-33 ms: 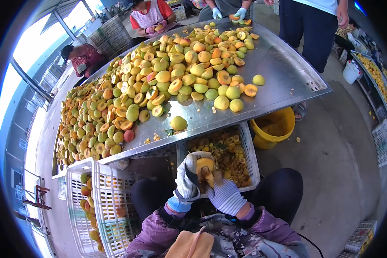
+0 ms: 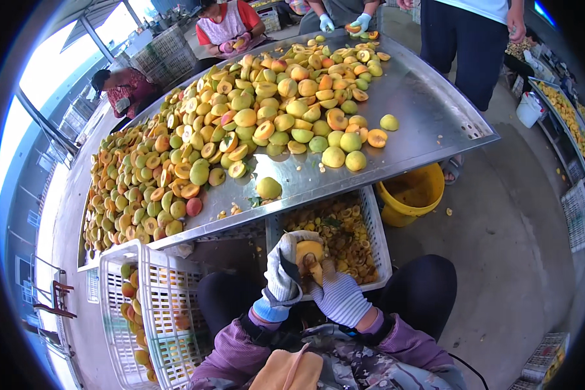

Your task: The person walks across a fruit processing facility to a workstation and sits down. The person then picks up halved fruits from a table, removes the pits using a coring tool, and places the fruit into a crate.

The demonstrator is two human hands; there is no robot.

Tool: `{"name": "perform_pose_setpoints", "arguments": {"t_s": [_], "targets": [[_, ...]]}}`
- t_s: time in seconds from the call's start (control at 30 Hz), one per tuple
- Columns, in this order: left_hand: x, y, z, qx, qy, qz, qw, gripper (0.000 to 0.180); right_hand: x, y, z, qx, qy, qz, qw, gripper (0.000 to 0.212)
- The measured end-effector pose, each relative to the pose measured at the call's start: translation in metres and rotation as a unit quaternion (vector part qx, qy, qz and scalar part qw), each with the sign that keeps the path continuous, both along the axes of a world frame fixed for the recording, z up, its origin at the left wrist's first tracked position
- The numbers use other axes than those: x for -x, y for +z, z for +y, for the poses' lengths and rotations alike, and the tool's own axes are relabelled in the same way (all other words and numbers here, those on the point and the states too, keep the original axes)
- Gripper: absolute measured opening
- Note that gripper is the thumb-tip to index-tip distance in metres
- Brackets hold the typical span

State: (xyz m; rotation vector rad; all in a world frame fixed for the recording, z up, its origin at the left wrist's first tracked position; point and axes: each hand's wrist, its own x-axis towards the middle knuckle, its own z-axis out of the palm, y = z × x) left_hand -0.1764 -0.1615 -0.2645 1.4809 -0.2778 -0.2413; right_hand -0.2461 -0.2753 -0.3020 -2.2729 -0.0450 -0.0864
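Observation:
My left hand (image 2: 283, 270), in a grey-white knit glove with a light blue cuff, is closed around a yellow peach half (image 2: 310, 248), cut side partly showing. Against the fruit, my right hand (image 2: 342, 296) in a blue-striped white glove has its fingers curled in. A tan, narrow piece shows between the two hands, but I cannot make out whether it is a tool handle or a stained fingertip. Both hands are over the near end of a light crate (image 2: 385, 260) of brown and yellow peach scraps (image 2: 348, 237), below the table edge.
A metal table (image 2: 429, 110) bears a large heap of halved peaches (image 2: 240, 117). Left of my knees stands a white slatted crate (image 2: 172, 312) with peaches inside. A yellow bucket (image 2: 413, 195) is under the table's right side. Several people work or stand around the far side.

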Motion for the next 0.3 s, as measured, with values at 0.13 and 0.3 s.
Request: {"name": "perform_pose_setpoints", "arguments": {"t_s": [0.13,0.3], "targets": [[0.000,0.013,-0.005,0.081,-0.030,0.077,0.993,0.055,0.000,-0.003,-0.002,-0.060,0.011,-0.014,0.998,0.034],[-0.015,-0.010,-0.001,0.004,-0.102,-0.067,0.993,0.070,-0.007,0.010,-0.020,-0.079,0.080,-0.111,0.987,0.039]]}}
